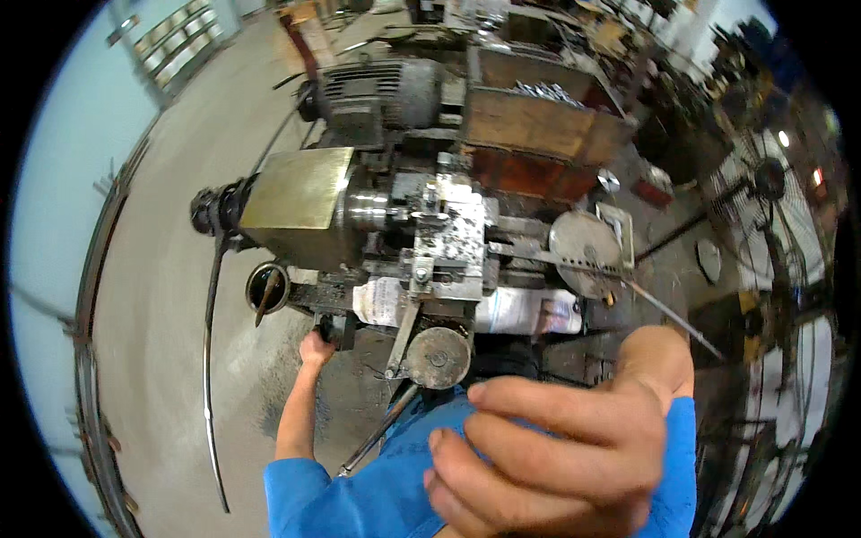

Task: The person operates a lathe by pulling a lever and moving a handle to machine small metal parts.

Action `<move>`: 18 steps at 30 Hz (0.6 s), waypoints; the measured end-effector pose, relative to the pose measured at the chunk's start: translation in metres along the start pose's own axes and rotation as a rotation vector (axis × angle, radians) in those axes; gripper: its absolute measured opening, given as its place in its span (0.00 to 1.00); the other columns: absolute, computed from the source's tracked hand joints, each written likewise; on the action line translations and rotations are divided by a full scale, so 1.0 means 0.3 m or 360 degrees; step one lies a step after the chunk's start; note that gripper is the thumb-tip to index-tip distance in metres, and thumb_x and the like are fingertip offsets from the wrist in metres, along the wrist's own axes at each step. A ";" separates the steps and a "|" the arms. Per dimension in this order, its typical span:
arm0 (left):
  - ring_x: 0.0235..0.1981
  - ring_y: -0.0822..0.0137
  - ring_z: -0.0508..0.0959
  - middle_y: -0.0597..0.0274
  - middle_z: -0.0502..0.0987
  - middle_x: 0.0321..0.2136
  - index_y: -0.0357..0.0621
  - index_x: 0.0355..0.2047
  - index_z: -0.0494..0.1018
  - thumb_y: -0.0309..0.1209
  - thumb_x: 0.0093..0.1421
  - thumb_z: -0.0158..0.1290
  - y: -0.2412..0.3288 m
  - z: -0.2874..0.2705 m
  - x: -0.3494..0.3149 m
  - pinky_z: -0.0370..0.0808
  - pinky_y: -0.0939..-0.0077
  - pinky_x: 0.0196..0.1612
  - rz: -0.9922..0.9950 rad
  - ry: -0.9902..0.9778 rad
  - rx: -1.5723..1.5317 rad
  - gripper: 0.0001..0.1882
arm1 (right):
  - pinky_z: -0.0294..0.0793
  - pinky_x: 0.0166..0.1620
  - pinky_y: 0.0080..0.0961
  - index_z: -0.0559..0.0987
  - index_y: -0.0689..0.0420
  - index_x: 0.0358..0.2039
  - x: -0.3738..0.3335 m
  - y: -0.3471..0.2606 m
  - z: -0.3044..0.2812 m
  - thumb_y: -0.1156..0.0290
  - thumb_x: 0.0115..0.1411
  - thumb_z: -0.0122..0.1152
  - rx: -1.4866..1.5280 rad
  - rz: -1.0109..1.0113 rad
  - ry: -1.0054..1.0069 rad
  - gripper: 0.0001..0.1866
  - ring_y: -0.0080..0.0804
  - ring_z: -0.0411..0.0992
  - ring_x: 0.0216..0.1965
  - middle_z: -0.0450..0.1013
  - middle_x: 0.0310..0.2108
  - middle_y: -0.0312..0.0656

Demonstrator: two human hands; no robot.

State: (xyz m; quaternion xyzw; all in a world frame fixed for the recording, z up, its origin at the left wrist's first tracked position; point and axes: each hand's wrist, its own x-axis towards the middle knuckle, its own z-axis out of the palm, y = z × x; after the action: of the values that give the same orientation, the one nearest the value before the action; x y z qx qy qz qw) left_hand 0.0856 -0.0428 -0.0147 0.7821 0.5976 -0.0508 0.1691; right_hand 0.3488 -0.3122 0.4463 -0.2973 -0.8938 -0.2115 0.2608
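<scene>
My left hand (316, 348) is closed at the front left of a lathe-like machine, against a dark metal block (337, 330). Whatever lies inside its fingers is too small and dark to make out. Close to the camera, my right hand (556, 448) is raised with its fingers curled together. Its palm and thumb are hidden, so anything in it does not show. Beyond the hands, a bright spindle (368, 210) sticks out of a headstock with a brass-coloured cover (300, 188). It faces a tool slide (453, 238) strewn with metal bits. A round handwheel (438, 357) sits at the front.
A can of dark liquid (268, 287) with a stick in it stands left of the machine. Behind are a motor (381, 92) and a wooden box (538, 121) with shiny parts. A round plate (585, 251) and a fan (767, 179) are on the right; a long rod (209, 394) hangs left.
</scene>
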 end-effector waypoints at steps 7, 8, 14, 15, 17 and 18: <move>0.31 0.52 0.76 0.51 0.76 0.27 0.46 0.32 0.73 0.35 0.50 0.51 -0.128 -0.049 0.199 0.73 0.60 0.34 0.0625 -0.0110 0.0890 0.10 | 0.64 0.18 0.15 0.72 0.62 0.19 -0.066 -0.045 0.062 0.77 0.37 0.61 -0.0457 0.0327 0.0745 0.07 0.26 0.60 0.16 0.65 0.18 0.39; 0.32 0.51 0.76 0.51 0.76 0.28 0.47 0.31 0.73 0.35 0.50 0.51 -0.161 -0.029 0.171 0.73 0.60 0.34 0.0624 0.0031 0.0742 0.10 | 0.65 0.19 0.16 0.73 0.62 0.21 -0.072 -0.035 0.062 0.76 0.37 0.60 -0.0419 0.0387 0.0740 0.08 0.26 0.61 0.16 0.66 0.20 0.40; 0.38 0.49 0.75 0.48 0.76 0.34 0.45 0.39 0.73 0.39 0.48 0.55 -0.243 -0.060 0.089 0.71 0.59 0.40 -0.0005 -0.0014 0.0017 0.18 | 0.69 0.24 0.25 0.74 0.62 0.32 -0.365 0.073 0.024 0.73 0.29 0.56 0.0170 0.0852 0.0084 0.23 0.35 0.69 0.23 0.72 0.33 0.44; 0.38 0.50 0.75 0.47 0.75 0.35 0.43 0.40 0.72 0.39 0.48 0.55 -0.290 -0.059 0.063 0.71 0.59 0.40 -0.0030 0.0001 -0.0098 0.20 | 0.71 0.29 0.30 0.74 0.64 0.35 -0.468 0.088 0.028 0.74 0.28 0.56 0.0141 0.1118 0.0040 0.25 0.42 0.70 0.28 0.72 0.34 0.47; 0.40 0.50 0.75 0.44 0.75 0.37 0.36 0.44 0.69 0.37 0.47 0.57 -0.325 -0.055 0.012 0.71 0.62 0.41 0.0000 0.0041 -0.0101 0.26 | 0.69 0.47 0.35 0.74 0.62 0.39 -0.773 0.104 0.055 0.71 0.32 0.57 -0.0142 0.1800 0.0000 0.27 0.49 0.68 0.44 0.70 0.43 0.51; 0.41 0.50 0.74 0.45 0.74 0.40 0.37 0.45 0.69 0.35 0.46 0.58 -0.309 -0.088 -0.025 0.71 0.62 0.42 -0.0047 -0.0041 -0.0170 0.26 | 0.65 0.51 0.35 0.72 0.61 0.44 -0.956 0.099 0.056 0.72 0.33 0.57 -0.0305 0.2078 -0.0046 0.30 0.49 0.65 0.48 0.68 0.46 0.51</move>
State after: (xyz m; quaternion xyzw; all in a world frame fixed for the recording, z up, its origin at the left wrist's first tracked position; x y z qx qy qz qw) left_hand -0.0081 -0.0198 -0.0066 0.7623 0.6087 -0.0315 0.2176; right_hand 0.5593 -0.4023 0.2701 -0.8031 -0.5103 -0.0845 0.2958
